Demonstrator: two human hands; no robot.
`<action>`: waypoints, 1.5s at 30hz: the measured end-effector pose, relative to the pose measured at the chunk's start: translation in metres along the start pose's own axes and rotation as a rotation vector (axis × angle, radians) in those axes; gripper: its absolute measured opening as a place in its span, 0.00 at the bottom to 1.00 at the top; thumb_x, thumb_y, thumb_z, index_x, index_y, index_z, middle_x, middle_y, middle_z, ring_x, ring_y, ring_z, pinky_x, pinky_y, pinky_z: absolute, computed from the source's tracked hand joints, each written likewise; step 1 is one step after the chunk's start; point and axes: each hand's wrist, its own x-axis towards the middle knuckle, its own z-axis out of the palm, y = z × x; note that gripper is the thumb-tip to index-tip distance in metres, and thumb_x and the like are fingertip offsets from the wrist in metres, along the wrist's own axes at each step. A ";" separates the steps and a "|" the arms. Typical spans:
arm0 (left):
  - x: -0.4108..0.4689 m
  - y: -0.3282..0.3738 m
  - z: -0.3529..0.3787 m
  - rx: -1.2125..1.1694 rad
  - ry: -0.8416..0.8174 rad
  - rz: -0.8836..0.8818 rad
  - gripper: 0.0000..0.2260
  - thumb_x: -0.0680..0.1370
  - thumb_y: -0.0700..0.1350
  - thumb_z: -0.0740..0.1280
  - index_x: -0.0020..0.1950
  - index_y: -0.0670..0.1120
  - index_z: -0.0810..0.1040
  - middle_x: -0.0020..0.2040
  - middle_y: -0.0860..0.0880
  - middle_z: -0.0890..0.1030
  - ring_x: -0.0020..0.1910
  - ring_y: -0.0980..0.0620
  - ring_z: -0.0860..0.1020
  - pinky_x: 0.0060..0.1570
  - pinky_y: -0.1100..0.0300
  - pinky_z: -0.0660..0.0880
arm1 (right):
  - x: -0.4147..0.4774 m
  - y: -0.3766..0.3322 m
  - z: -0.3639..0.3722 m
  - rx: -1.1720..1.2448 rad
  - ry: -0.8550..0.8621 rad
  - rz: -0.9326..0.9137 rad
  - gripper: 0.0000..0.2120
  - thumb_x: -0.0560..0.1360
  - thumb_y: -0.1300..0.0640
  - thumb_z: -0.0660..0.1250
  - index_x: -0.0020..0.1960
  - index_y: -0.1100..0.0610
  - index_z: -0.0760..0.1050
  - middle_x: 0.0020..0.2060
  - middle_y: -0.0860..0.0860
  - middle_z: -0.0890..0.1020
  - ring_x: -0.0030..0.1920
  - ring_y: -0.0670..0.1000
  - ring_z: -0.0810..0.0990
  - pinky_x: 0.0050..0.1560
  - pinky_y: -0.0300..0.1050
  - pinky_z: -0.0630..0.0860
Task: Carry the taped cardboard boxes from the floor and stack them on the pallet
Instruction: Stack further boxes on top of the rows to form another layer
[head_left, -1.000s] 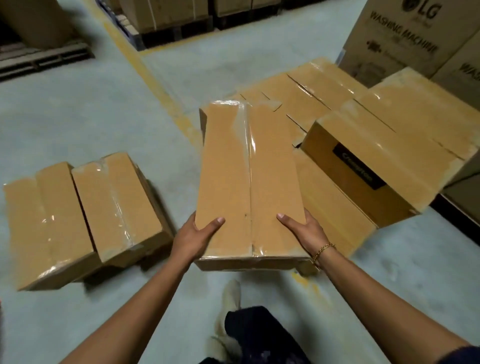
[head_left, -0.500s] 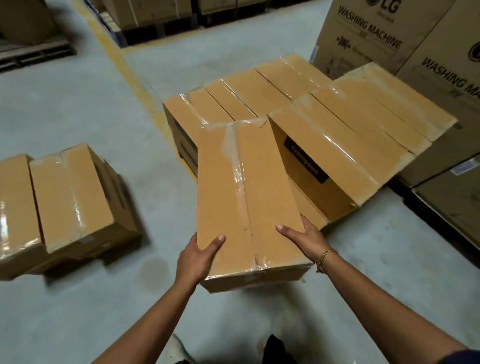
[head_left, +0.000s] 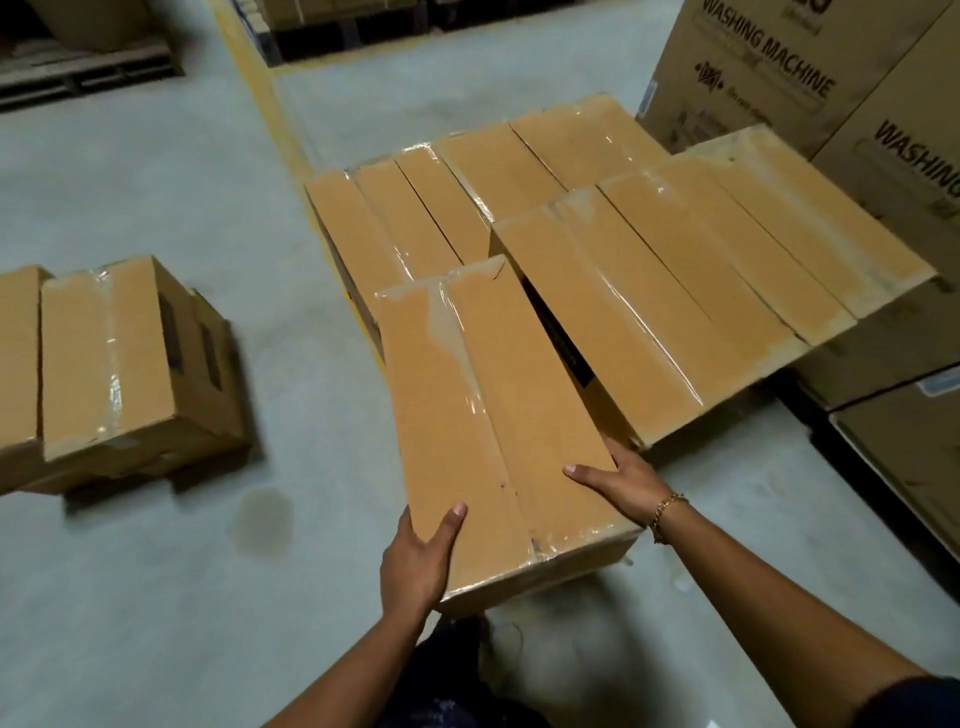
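I hold a long taped cardboard box (head_left: 483, 415) in both hands, tilted, its far end near the stacked boxes. My left hand (head_left: 415, 561) grips its near left corner with the thumb on top. My right hand (head_left: 618, 483) grips the near right edge, thumb on top, fingers hidden under the side. Ahead lies a stack of taped boxes (head_left: 649, 291) in two layers; the pallet beneath them is hidden. Two more taped boxes (head_left: 109, 358) sit on the floor at the left.
Large washing machine cartons (head_left: 810, 78) stand at the right, with more cartons (head_left: 909, 457) on a dark base below them. A yellow floor line (head_left: 260, 88) runs back from the stack. Wooden pallets (head_left: 78, 73) lie at the far left. Grey concrete floor surrounds the stack.
The carried box has moved forward and right toward the stack, and its far end now lies beside the upper-layer box. The floor boxes have slid left in view. Both hands keep their grip.
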 end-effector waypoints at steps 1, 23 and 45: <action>0.001 0.002 0.007 -0.002 0.006 -0.003 0.35 0.73 0.73 0.63 0.73 0.53 0.72 0.63 0.51 0.82 0.58 0.46 0.80 0.60 0.50 0.77 | 0.005 0.004 -0.004 -0.015 -0.002 -0.007 0.36 0.69 0.36 0.75 0.73 0.45 0.70 0.61 0.44 0.80 0.64 0.51 0.77 0.65 0.54 0.74; 0.005 -0.002 0.145 -0.049 0.067 -0.114 0.30 0.76 0.66 0.68 0.72 0.52 0.71 0.64 0.48 0.81 0.60 0.43 0.80 0.59 0.50 0.77 | 0.054 0.080 -0.089 -0.360 -0.046 -0.108 0.42 0.66 0.39 0.75 0.75 0.52 0.66 0.69 0.52 0.75 0.64 0.55 0.77 0.65 0.55 0.76; -0.046 -0.040 0.176 0.265 -0.021 -0.028 0.61 0.68 0.58 0.78 0.79 0.59 0.31 0.73 0.50 0.74 0.63 0.44 0.79 0.55 0.50 0.78 | 0.068 0.129 -0.125 -1.264 -0.048 -0.460 0.70 0.60 0.22 0.70 0.80 0.53 0.31 0.80 0.54 0.34 0.80 0.60 0.36 0.77 0.62 0.42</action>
